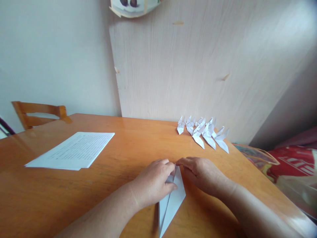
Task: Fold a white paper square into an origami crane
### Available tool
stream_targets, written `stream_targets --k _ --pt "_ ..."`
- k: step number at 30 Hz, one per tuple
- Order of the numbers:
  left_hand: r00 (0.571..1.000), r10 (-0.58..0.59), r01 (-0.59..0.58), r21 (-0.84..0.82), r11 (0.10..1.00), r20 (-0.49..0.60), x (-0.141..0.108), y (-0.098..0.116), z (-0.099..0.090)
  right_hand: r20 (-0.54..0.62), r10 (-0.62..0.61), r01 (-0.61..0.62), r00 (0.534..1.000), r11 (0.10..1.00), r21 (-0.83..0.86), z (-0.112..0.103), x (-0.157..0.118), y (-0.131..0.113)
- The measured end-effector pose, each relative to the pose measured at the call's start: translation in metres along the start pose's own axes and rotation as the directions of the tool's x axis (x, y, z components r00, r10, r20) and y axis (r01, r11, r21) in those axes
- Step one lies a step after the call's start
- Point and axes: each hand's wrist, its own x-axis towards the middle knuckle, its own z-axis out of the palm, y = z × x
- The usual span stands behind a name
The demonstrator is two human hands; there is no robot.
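A folded white paper [176, 201], narrow and kite-shaped, lies on the wooden table [138, 138] near its front edge. My left hand [159, 180] is closed on the paper's upper left part, with the thumb resting across the folds. At the paper's top tip, the bent fingers of my right hand [195, 168] press together; the palm side is hidden. Several folded paper figures [208, 132] with pointed wings stand grouped at the table's back right.
A stack of printed sheets [71, 150] lies on the left of the table. Behind it is a wooden chair [41, 108]. Red and clear bags [292, 162] sit beyond the right edge. A pale panel [185, 66] rises behind the table.
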Motion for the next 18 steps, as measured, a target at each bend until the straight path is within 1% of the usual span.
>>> stream_targets --k 4,9,11,13,18 --pt "1.0 -0.01 0.01 -0.007 1.0 0.009 0.0004 -0.0021 0.0007 -0.001 0.026 -0.026 1.0 0.999 -0.042 0.0026 0.0021 0.0023" --pt "1.0 -0.026 0.026 -0.028 0.999 -0.003 0.0005 -0.0042 0.0012 -0.003 -0.025 0.025 1.0 0.998 -0.054 0.0034 0.002 0.0048" --pt "0.999 -0.033 0.033 -0.018 0.999 -0.018 0.0007 -0.0037 0.001 0.007 -0.028 0.029 1.0 0.996 -0.081 0.0031 0.0016 0.004" --pt "0.999 -0.039 0.039 0.019 0.999 -0.035 0.0011 -0.0027 0.0006 0.014 -0.011 0.012 1.0 0.992 -0.122 0.0032 0.0019 0.0021" --pt "0.995 -0.022 0.038 0.172 0.984 -0.096 0.0019 -0.0036 0.0013 0.029 0.069 -0.059 0.997 0.966 -0.252 0.0062 0.0052 -0.0037"
